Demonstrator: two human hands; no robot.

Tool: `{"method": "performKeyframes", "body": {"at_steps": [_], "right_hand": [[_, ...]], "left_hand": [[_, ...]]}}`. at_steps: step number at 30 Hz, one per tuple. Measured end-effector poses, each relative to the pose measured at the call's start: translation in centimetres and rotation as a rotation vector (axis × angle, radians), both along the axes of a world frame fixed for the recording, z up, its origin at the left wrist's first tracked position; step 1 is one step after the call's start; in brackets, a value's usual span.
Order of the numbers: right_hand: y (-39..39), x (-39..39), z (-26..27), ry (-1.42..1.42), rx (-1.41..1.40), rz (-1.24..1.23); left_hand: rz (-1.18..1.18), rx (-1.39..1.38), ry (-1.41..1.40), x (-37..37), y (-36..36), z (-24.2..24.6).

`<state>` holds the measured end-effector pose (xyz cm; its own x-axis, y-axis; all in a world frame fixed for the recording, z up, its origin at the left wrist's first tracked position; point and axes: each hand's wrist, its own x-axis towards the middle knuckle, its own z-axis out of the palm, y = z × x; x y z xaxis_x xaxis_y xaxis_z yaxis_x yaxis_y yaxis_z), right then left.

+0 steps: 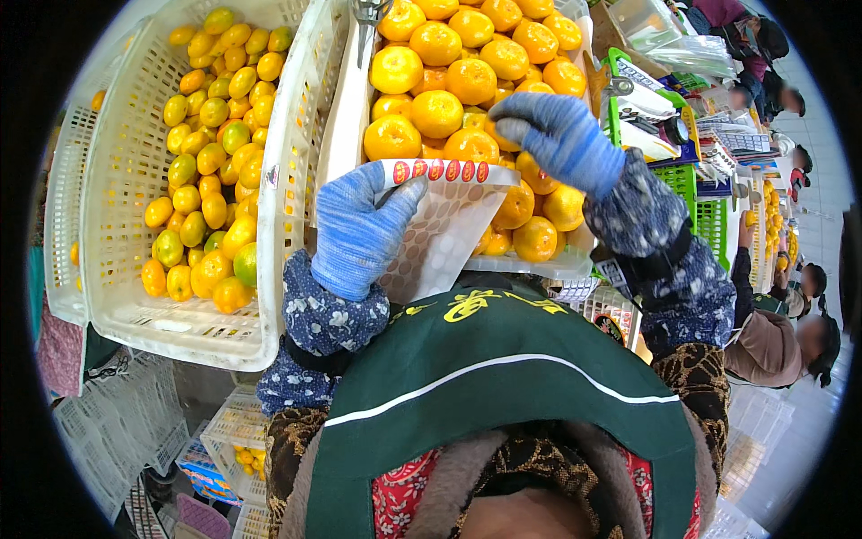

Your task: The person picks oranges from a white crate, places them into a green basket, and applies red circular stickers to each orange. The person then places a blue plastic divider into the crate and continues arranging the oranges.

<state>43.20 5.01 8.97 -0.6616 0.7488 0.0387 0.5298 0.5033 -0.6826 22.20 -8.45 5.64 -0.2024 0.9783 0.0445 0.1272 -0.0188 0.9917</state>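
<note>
My left hand [357, 229], in a blue knit glove, pinches a sheet of stickers [448, 226] between thumb and fingers. A row of red oval stickers [441, 171] lines the sheet's folded top edge; round marks show on the hanging part. My right hand [562, 138], also gloved in blue, is above the mandarins [471, 81] with thumb and fingers bent close together. Whether it touches the fruit or holds a small sticker cannot be made out. The mandarins fill a white plastic crate [572, 266] before me, and the sheet hides part of them.
At left stands a large white slotted crate [182, 330] of yellow-green mandarins [212, 162]. A metal tool [367, 13] rests on the far left rim of the middle crate. Green baskets [712, 226] with sticker sheets and supplies are at right. Other people [768, 340] work farther right.
</note>
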Motion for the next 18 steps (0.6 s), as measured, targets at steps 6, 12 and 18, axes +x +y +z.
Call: {"method": "performKeyframes", "body": {"at_steps": [6,12,18], "right_hand": [[-3.7,-2.3,1.1,-0.352,0.567,0.331],[-2.3,-3.6,0.5,-0.143,0.194,0.071],[3.2,-6.8,-2.1,-0.373,0.108,-0.027]], "left_hand": [[0.006,-0.039,-0.027,0.0,0.2,-0.4],[-0.01,-0.154,-0.075,-0.1,0.1,-1.5],[-0.126,-0.131,0.111,-0.1,-0.5,-1.8]]}}
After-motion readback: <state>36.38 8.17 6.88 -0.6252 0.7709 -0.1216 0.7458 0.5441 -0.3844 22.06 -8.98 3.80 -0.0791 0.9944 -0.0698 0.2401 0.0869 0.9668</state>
